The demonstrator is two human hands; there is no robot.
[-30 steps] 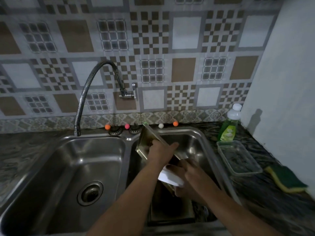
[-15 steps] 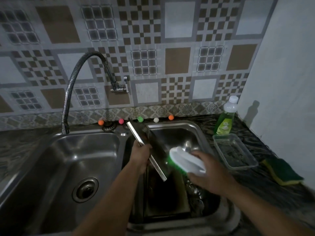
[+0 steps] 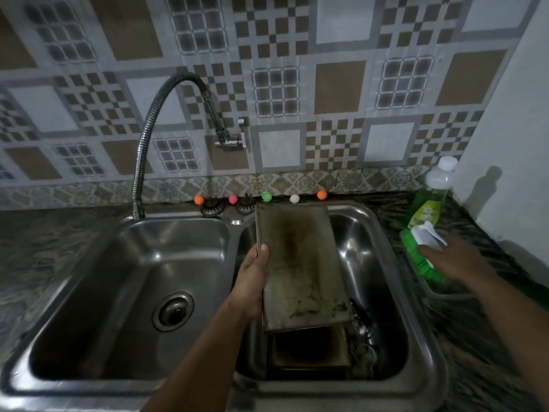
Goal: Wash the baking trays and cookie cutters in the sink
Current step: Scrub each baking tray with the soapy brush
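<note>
My left hand (image 3: 252, 281) grips the left edge of a stained metal baking tray (image 3: 300, 266), held tilted over the right sink basin (image 3: 386, 292) with its flat side facing up. A second tray (image 3: 309, 349) lies in the bottom of that basin, with shiny metal cookie cutters (image 3: 364, 331) beside it at the right. My right hand (image 3: 451, 260) rests on a green and white scrub brush (image 3: 421, 254), which sits over a clear plastic tray (image 3: 439, 289) on the counter to the right of the sink; the grip cannot be made out.
The left sink basin (image 3: 133, 292) has a drain (image 3: 173, 311) and the flexible faucet (image 3: 145, 138) arches above it. A green dish soap bottle (image 3: 430, 194) stands at the back right. Small coloured balls (image 3: 266, 196) line the sink's back ledge. A wall stands at the right.
My right hand carried the brush from the right basin out to the plastic tray on the counter. The left hand turned the baking tray from edge-on so that its flat side faces up.
</note>
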